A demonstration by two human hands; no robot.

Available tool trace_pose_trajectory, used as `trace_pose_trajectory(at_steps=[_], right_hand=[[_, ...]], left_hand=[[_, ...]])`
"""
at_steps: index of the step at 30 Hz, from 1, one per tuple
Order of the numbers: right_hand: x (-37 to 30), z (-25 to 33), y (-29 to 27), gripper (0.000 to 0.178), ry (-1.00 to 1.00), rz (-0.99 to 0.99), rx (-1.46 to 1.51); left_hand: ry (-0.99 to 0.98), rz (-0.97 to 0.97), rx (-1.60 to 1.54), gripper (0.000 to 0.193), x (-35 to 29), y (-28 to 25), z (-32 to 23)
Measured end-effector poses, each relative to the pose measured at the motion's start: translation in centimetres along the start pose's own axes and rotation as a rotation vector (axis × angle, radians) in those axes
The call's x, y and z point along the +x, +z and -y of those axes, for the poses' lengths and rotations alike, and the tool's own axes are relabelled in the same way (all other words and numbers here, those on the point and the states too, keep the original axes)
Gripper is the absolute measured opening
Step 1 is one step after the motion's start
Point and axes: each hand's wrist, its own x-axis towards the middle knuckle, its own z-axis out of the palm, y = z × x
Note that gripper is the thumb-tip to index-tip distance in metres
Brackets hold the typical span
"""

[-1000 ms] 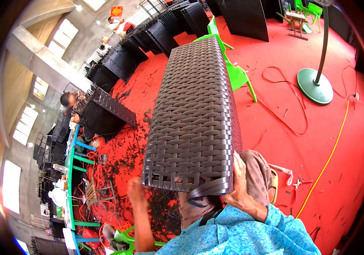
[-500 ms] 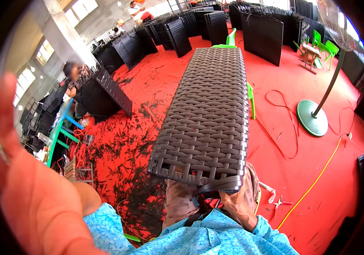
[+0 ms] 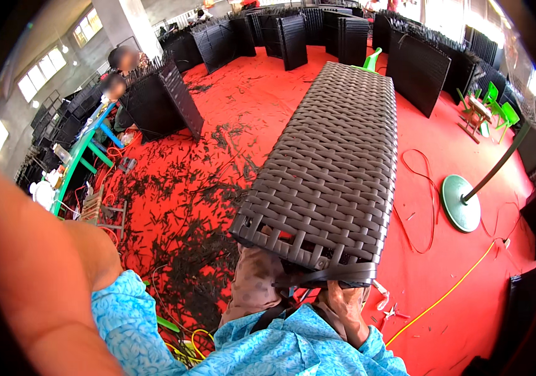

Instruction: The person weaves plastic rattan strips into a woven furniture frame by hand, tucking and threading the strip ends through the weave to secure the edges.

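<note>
A long, dark brown woven plastic-rattan panel (image 3: 334, 156) with thick sides slants away from my lap. Its near end shows gaps in the weave, and a loose flat strip (image 3: 342, 274) curves across the near right corner. Beneath that corner my right hand (image 3: 345, 306) is closed against the panel's underside, with most of its fingers hidden. Close to the camera on the left, my left hand (image 3: 30, 263) is raised away from the panel and blurred. Its fingers do not show.
Dark strip scraps (image 3: 199, 263) litter the red floor. A fan base (image 3: 461, 202), cords, pliers (image 3: 393, 311) and a hammer-like tool (image 3: 381, 294) are at right. Stacked black panels (image 3: 293, 41) line the back. People sit near a blue-green bench (image 3: 81, 147) at left.
The view has shifted, so the panel appears farther right. My left hand has swung, its fingers passing out of sight. My right hand stays at the panel's near corner.
</note>
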Motion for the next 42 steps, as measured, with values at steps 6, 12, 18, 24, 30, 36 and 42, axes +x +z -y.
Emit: trace_pose_trajectory(at_steps=[6, 12, 18, 24, 30, 36, 42], right_hand=[[1.1, 0.9, -0.1, 0.073, -0.043, -0.003, -0.077], [1.2, 2.0, -0.2, 0.069, -0.019, 0.011, -0.113], [1.8, 2.1, -0.4, 0.066, -0.013, 0.013, -0.159], [1.6, 2.6, 0.0, 0.063, 0.022, 0.012, -0.192], [0.9, 2.1, -0.7, 0.060, 0.020, 0.012, -0.215], [0.6, 1.6, -0.4, 0.057, -0.003, 0.002, -0.197], [1.9, 5.2, -1.1, 0.055, -0.008, -0.049, -0.306]], left_hand=[[-0.031, 0.003, 0.016, 0.052, -0.6, -0.5, 0.4], [-0.058, -0.010, 0.014, 0.049, -1.0, -0.6, 0.7], [-0.037, -0.052, 0.008, 0.046, -0.9, -0.2, 0.7], [-0.054, -0.057, 0.001, 0.042, -1.2, -0.5, -0.5], [-0.102, -0.076, 0.002, 0.039, -1.7, 0.3, -1.3], [-0.148, -0.081, -0.003, 0.036, -1.8, 1.0, -1.6], [-0.215, -0.068, -0.045, 0.033, -2.6, 1.7, -1.5]])
